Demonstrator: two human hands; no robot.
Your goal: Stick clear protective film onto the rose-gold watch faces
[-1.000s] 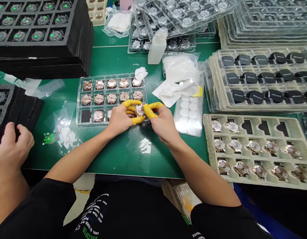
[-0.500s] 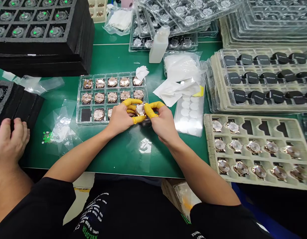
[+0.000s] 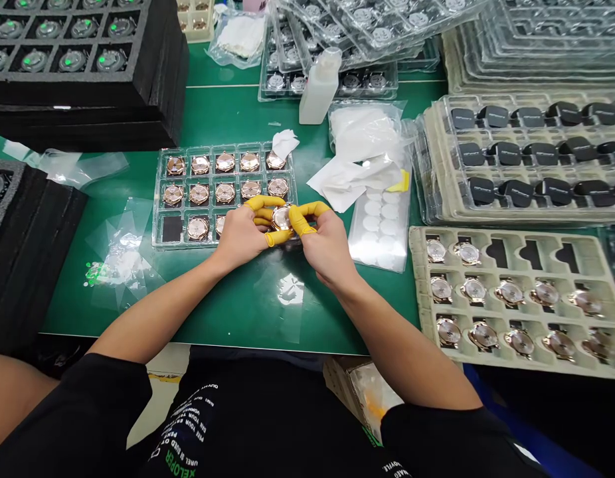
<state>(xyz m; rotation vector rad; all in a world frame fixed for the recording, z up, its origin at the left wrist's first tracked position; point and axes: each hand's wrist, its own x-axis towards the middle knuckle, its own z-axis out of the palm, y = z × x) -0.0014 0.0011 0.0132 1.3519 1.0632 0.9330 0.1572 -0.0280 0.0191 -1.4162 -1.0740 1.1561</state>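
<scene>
Between my two hands is a watch case (image 3: 281, 217) with a rose-gold rim and a pale face, held over the near right corner of a clear plastic tray (image 3: 157, 199). My left hand (image 3: 246, 229) grips its left side; yellow finger cots cover several of the fingertips. On its right side, the yellow-covered thumb and forefinger of my right hand (image 3: 323, 239) close on the same watch case. Rows of similar watch cases (image 3: 198, 194) sit in the tray's compartments. One compartment at the near left shows only a black pad (image 3: 172, 230). My fingers hide part of the near row.
To the right lie white wipes (image 3: 345, 176), a sheet of round white stickers (image 3: 380, 229) and a beige watch tray (image 3: 416, 292). A white bottle (image 3: 319, 89) stands behind. Black foam trays (image 3: 158, 99) are stacked at left, near clear film pieces (image 3: 123, 252). A co-worker's arm (image 3: 18, 405) shows at lower left.
The co-worker's hand at the left has drawn back from the black foam tray and out of view. My hands and the watch case stay almost in place.
</scene>
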